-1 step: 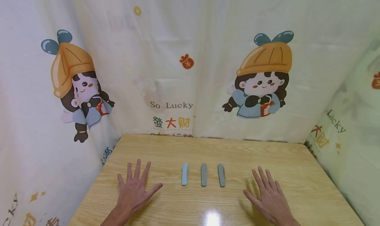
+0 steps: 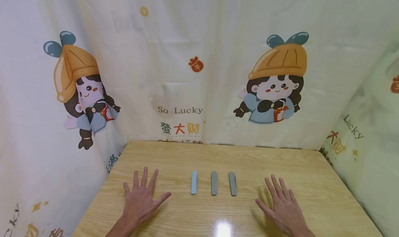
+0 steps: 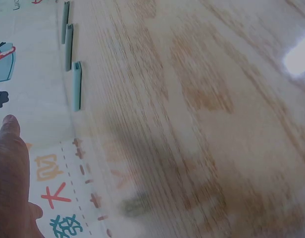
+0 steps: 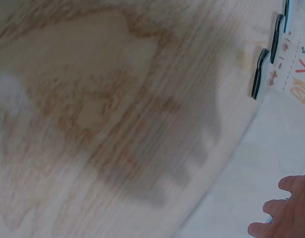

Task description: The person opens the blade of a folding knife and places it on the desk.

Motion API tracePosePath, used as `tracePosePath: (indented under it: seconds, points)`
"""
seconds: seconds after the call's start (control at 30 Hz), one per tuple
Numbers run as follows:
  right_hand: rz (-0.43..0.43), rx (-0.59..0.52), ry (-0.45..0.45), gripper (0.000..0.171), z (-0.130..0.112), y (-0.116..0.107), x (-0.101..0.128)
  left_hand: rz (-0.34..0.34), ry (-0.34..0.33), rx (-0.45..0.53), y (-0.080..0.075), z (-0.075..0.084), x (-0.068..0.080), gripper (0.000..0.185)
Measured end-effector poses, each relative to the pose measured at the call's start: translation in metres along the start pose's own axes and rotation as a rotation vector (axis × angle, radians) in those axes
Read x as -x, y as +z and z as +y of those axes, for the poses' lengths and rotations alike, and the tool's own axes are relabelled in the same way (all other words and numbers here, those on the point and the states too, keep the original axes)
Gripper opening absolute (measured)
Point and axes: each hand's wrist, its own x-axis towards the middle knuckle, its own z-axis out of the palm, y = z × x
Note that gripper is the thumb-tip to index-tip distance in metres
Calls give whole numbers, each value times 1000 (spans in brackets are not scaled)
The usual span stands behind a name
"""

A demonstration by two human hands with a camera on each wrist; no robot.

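Three slim folding knives, closed by their look, lie in a row on the wooden table (image 2: 218, 157). The left one is pale blue (image 2: 194, 182); the middle (image 2: 214, 183) and right (image 2: 232, 183) ones are grey-green. Each has a small round pivot at its near end. To the left of the row is my left hand (image 2: 140, 198), palm down, fingers spread, holding nothing. My right hand (image 2: 285, 209) is on the other side, also spread and holding nothing, its shadow beside it. Neither hand touches a knife. Both wrist views show the knives (image 3: 76, 87) (image 4: 260, 74) edge-on.
A pale printed curtain (image 2: 174, 74) with cartoon figures and lettering hangs behind the table and along both sides. Bright light reflects off the table near its front. Bare wood lies between the knives and each hand.
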Motion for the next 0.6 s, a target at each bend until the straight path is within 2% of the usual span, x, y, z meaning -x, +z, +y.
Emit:
tracePosePath:
  seconds: [0.43, 0.6]
  points:
    - [6, -12, -9, 86, -2, -1, -4, 2, 3, -7, -1, 7, -6, 100]
    - [70, -21, -46, 76, -9, -1, -8, 27, 17, 50, 0, 15, -7, 98]
